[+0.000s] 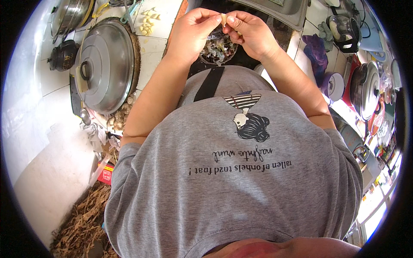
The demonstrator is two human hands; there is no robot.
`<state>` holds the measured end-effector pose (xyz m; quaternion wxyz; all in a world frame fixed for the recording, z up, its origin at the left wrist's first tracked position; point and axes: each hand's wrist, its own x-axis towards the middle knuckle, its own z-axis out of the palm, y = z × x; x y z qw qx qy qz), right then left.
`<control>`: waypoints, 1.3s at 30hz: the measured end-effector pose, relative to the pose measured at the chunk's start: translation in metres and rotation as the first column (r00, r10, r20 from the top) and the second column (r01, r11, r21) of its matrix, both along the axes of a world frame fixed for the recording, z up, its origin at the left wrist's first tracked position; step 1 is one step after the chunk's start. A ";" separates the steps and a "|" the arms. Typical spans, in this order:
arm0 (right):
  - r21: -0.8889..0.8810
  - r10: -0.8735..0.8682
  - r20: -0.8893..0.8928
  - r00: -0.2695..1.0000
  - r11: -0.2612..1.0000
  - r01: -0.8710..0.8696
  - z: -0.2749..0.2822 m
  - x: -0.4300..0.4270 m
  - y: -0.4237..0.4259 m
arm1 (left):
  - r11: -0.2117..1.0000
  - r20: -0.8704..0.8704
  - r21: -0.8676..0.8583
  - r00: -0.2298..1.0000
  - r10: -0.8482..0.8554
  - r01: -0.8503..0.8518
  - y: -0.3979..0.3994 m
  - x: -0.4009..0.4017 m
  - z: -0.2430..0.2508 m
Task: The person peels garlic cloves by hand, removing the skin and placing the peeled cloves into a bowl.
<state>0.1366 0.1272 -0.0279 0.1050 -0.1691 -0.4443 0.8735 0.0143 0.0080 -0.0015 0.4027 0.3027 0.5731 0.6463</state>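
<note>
At the top centre my left hand (201, 30) and my right hand (250, 32) meet, fingertips together on one pale garlic clove (223, 20). Another pale bit, perhaps a second clove, shows by the curled fingers of my right hand. Below both hands stands a round waste bin (219, 51) holding scraps and peelings. On the white tiled counter to the left lies a small pile of peeled garlic cloves (148, 24).
A large metal lid (105, 67) covers a wide pan left, beside garlic bulbs (121, 116) and a small dark pot (64, 55). A steel sink (298, 14) is top right. Rightward are a purple cloth (314, 56), glass kettle (345, 32) and lidded pot (367, 90).
</note>
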 end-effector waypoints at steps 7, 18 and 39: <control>0.180 -0.116 -0.030 0.993 0.976 0.120 0.004 -0.002 -0.005 | 0.997 0.048 -0.038 0.996 0.070 -0.068 0.000 0.005 0.001; 0.492 -0.155 0.080 0.985 0.866 0.096 0.021 0.001 -0.008 | 0.974 -0.413 -0.189 0.910 0.037 -0.125 -0.003 0.001 0.006; 0.632 -0.199 0.065 0.978 0.767 0.114 0.013 -0.002 -0.009 | 0.989 -0.360 -0.094 0.930 0.076 -0.117 -0.004 -0.002 0.005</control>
